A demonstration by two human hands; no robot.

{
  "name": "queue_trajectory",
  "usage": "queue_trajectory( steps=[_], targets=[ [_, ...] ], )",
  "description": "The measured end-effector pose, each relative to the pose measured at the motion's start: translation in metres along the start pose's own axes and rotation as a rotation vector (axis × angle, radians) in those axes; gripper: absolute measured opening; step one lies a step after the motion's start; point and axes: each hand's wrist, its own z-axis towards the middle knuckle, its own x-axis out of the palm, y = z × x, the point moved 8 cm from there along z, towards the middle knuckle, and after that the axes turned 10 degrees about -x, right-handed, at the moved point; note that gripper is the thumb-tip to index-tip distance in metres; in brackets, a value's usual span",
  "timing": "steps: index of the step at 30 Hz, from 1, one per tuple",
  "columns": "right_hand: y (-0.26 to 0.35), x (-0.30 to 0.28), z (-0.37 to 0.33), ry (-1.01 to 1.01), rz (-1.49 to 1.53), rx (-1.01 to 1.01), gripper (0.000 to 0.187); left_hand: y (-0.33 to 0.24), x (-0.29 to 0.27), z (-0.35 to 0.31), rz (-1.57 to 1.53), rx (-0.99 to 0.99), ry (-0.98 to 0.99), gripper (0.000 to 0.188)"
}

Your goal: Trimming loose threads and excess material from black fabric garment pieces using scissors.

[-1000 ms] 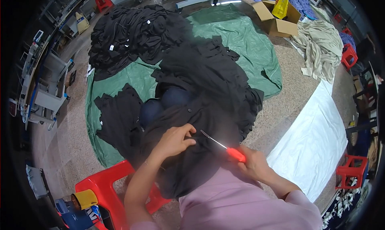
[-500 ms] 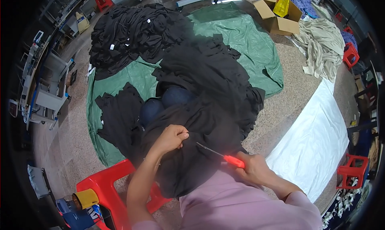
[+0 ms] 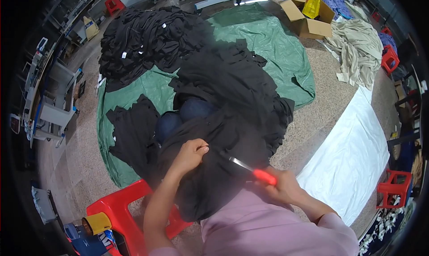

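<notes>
Black cloth (image 3: 203, 189) lies over my lap and runs forward into a heap of dark garments. My left hand (image 3: 191, 155) is closed in a pinch on this cloth, thumb against forefinger. To its right, my right hand (image 3: 283, 184) grips a red-handled tool with a slim metal blade (image 3: 241, 163). The blade points left and forward over the cloth, apart from my left fingers. Motion blurs the tool, and whether it has one blade or two cannot be made out. Two rounded dark blue shapes (image 3: 196, 108) show among the cloth beyond my left hand.
A green tarp (image 3: 286, 55) lies under the dark heaps, with a larger black pile (image 3: 147, 37) at the back left. A red stool (image 3: 120, 202) stands at my left, beside a yellow roll (image 3: 97, 222). White sheeting (image 3: 353, 153) and a cardboard box (image 3: 308, 28) are on the right.
The tool has turned in my right hand, so its blade looks broader, and its handle has shifted slightly right. My left hand keeps its pinch on the cloth almost in place.
</notes>
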Motion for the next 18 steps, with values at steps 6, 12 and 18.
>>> queue_trajectory(
  steps=[6, 12, 18],
  targets=[
    [-0.03, -0.053, 0.006, -0.474, 0.092, 0.153, 0.026, -0.114, 0.058, -0.049, 0.536, 0.383, -0.094, 0.092],
    [-0.031, -0.05, 0.006, -0.427, 0.061, 0.179, 0.018, -0.103, 0.092, -0.033, 0.584, 0.428, -0.2, 0.009],
    [-0.05, -0.055, 0.008, -0.556, 0.013, 0.133, 0.027, -0.139, 0.052, -0.045, 0.382, 0.465, -0.167, 0.062]
  ],
)
